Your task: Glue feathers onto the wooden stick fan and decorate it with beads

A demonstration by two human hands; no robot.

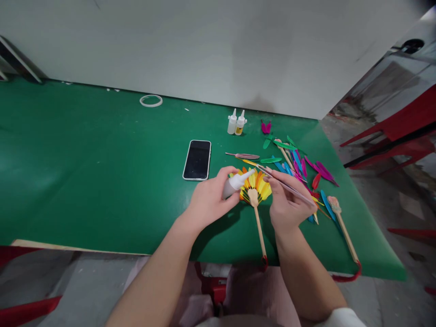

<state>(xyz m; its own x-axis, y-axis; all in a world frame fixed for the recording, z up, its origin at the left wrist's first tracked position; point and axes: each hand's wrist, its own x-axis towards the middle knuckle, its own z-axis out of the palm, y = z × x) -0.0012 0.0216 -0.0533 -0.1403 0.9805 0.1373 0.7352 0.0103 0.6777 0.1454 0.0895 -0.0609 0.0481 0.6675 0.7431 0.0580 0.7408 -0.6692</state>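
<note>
My left hand (213, 193) is closed round a white glue bottle (235, 182), tilted so its nozzle points up and to the right. In my right hand (289, 202) is a pair of tweezers (289, 188), its tip close to the nozzle. Whether the tweezers grip anything is too small to tell. Below both hands lies a fan of yellow and orange feathers (264, 188) on a wooden handle (260, 229), with a red cord at its lower end. Just above the fan are a yellow feather (249, 162), a dusty pink feather (248, 156) and a green feather (270, 160).
A phone (197, 160) lies left of the hands. Two small bottles (236, 125) stand near the wall. Loose coloured feathers (299, 165) spread to the right, beside another wooden handle (347, 234). A clear ring (151, 101) rests on the green table (95, 172); red chairs (405, 122) stand beyond.
</note>
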